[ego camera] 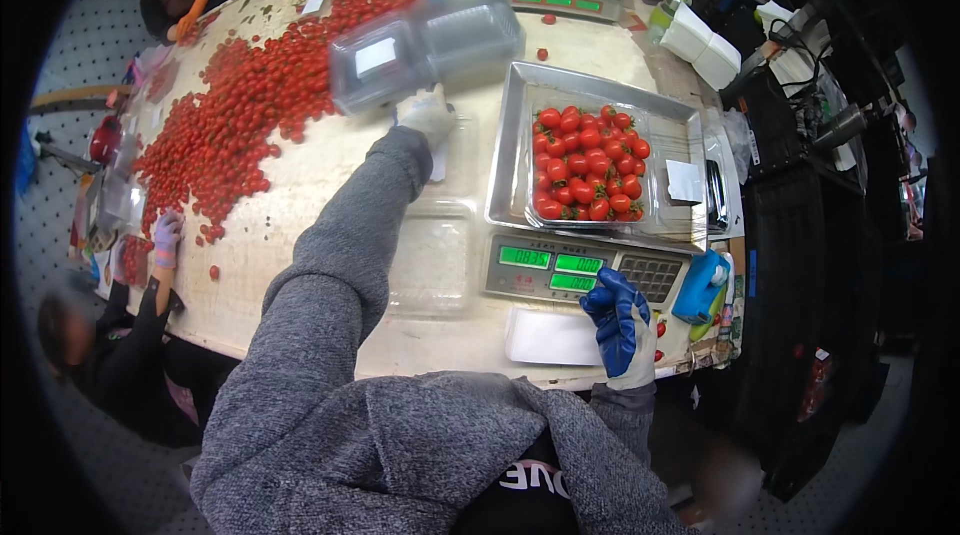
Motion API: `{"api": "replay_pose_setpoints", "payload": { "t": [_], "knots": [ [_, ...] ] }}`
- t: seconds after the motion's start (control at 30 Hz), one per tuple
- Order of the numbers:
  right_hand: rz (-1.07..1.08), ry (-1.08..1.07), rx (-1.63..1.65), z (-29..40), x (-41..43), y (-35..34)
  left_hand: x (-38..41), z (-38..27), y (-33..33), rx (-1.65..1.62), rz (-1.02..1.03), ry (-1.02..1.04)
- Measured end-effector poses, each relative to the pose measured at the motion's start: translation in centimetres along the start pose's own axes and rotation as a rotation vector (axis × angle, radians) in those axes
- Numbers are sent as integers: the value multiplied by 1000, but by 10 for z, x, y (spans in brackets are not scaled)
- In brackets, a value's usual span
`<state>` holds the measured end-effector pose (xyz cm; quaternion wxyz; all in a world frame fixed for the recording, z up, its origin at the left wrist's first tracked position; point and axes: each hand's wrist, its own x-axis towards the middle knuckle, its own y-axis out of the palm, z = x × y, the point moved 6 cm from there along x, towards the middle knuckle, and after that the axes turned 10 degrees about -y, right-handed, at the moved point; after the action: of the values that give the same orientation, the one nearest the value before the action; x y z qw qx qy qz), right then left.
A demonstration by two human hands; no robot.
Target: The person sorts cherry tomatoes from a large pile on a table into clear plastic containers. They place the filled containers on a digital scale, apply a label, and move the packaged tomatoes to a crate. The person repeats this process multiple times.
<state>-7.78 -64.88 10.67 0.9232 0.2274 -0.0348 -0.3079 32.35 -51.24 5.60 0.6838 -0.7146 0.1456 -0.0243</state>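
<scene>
My left hand (426,114), in a pale work glove, is stretched out at the near edge of a clear plastic clamshell box (469,32) with a white label; the box is blurred, and whether the fingers grip it is hard to see. My right hand (621,328), in a blue-coated glove with curled fingers, is over the near edge of a digital scale (499,281), beside a stack of white paper (551,336). On the scale's metal tray (499,160) lies an open clamshell full of cherry tomatoes (592,163). Another open clear clamshell (431,257) lies left of the scale.
A large heap of loose cherry tomatoes (247,92) covers the table's left part. Co-workers' gloved hands are at the far and left edges. A second scale (559,2) stands at the back. A blue tape dispenser (697,287) is right of the near scale, with black crates (787,250) beyond.
</scene>
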Motion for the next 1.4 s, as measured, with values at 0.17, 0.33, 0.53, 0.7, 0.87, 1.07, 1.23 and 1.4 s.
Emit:
{"api": "replay_pose_setpoints", "payload": {
  "t": [0.17, 0.33, 0.53, 0.7, 0.87, 1.07, 1.23, 1.4],
  "knots": [
    [-59, 23, 14, -1, -2, -1, 3, -15, 2, 97, 31, -40],
    [-90, 32, -23, 0, -7, -5, 39, -7, 21, 69, 101, -15],
    [-69, 55, -23, 0, -8, -4, 34, -2, 21, -35, 88, -2],
    [-23, 38, -21, 3, -7, 1, 12, 8, 5, -200, 124, 101],
    [-19, 17, -21, 5, -12, 0, -31, 15, -31, -573, 217, 114],
    [-14, -13, 11, 7, -19, 5, -46, 22, -56, -549, 140, 99],
    [-15, 10, -31, 8, -22, 5, -12, 16, -9, -173, 12, 141],
    [-21, -3, -20, 9, -22, 1, 15, -1, 17, -37, 23, -37]
  ]
}}
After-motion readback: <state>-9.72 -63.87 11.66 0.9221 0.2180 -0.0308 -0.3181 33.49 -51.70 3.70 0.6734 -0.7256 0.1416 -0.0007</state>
